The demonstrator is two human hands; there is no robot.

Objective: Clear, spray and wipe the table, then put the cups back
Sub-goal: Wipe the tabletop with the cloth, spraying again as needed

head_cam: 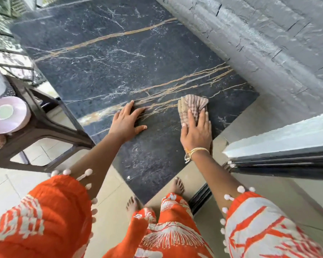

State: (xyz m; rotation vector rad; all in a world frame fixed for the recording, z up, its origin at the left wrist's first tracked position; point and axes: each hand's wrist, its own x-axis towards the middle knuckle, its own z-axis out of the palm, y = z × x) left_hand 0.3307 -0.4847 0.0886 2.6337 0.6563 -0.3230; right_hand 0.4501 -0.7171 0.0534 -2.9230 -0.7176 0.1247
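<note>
Dark marble-patterned table (104, 58), veined white and gold, ran alongside a grey rough-textured wall (268, 43); pale floor tiles (112, 190) lay below it.

Left hand (126, 122): lay flat on the table near its close corner, fingers spread, holding nothing.

Right hand (197, 134): palm down, fingers extended, pressing a cloth against the table; a yellow thread band (195, 152) sat on its wrist.

Cloth (191, 107): beige, ribbed, crumpled, lying on the table just right of the left hand, near the table's edge; its near part was covered by the right hand's fingers.

Dark stool or side stand (45, 125): stood left of the table, carrying a pale pink cup-like vessel (8, 114) with greenish content; its exact kind could not be told.

Orange-and-white patterned sleeves (50, 211) with pompom trim, and bare feet (176, 186) on the floor.
</note>
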